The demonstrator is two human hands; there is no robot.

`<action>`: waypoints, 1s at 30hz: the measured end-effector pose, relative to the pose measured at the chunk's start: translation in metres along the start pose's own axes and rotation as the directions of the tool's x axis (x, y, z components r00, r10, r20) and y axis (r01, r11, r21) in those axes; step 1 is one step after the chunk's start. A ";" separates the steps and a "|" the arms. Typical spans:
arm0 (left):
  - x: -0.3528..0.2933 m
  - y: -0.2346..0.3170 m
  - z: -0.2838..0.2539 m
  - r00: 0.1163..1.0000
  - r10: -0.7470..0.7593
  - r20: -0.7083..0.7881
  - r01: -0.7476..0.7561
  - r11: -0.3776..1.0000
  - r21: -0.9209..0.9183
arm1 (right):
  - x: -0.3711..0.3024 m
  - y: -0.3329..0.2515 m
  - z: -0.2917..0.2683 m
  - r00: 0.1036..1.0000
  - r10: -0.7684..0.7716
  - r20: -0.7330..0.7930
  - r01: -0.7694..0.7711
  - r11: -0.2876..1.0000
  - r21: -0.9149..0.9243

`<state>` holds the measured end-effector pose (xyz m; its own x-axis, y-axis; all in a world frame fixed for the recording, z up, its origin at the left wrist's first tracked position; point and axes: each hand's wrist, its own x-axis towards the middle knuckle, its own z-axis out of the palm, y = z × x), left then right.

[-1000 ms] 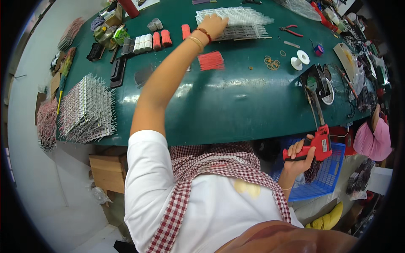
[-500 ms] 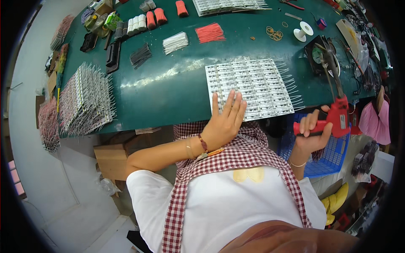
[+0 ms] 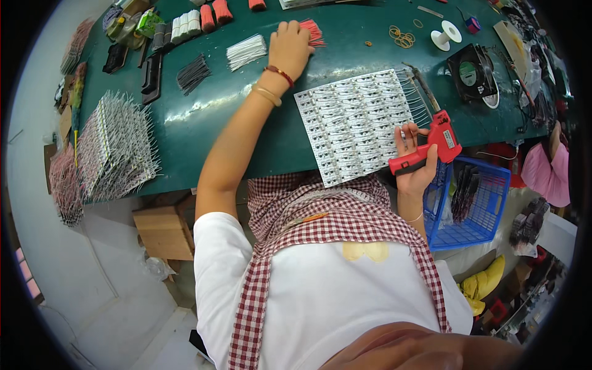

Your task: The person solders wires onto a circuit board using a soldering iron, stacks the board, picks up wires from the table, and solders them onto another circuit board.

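My left hand reaches across the bench to the bundle of red wires, covering part of it. Its fingers are bent and close together, and the thumb touches the wires' near edge; what the fingers hold, if anything, is hidden. My right hand grips the handle of a red soldering gun, whose metal tip points up and away. Just left of the gun lies a white panel of small circuit boards, tilted on the bench, with white wires sticking out along its right edge. No hand presses on the panel.
White wires and black wires lie left of the red ones. A stack of wired panels stands at the bench's left end. At right are a white spool, a black fan and, below the edge, a blue basket.
My left hand has left the panel and moved away to the red wires. The panel has turned slightly. My right hand has brought the soldering gun left, closer to the panel.
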<state>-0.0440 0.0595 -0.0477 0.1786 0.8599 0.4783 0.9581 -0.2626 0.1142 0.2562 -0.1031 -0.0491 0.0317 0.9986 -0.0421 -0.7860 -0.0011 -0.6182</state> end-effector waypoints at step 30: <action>-0.040 0.005 -0.029 0.932 -0.332 0.146 0.192 0.112 -0.975 | 0.030 -0.010 -0.004 0.968 0.165 0.191 -0.155 0.986 -0.068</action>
<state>-0.0529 0.0114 -0.0408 -0.1190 0.9523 0.2811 -0.0770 -0.2911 0.9536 0.2680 -0.0730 -0.0472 -0.2169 0.9762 0.0066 -0.7373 -0.1594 -0.6565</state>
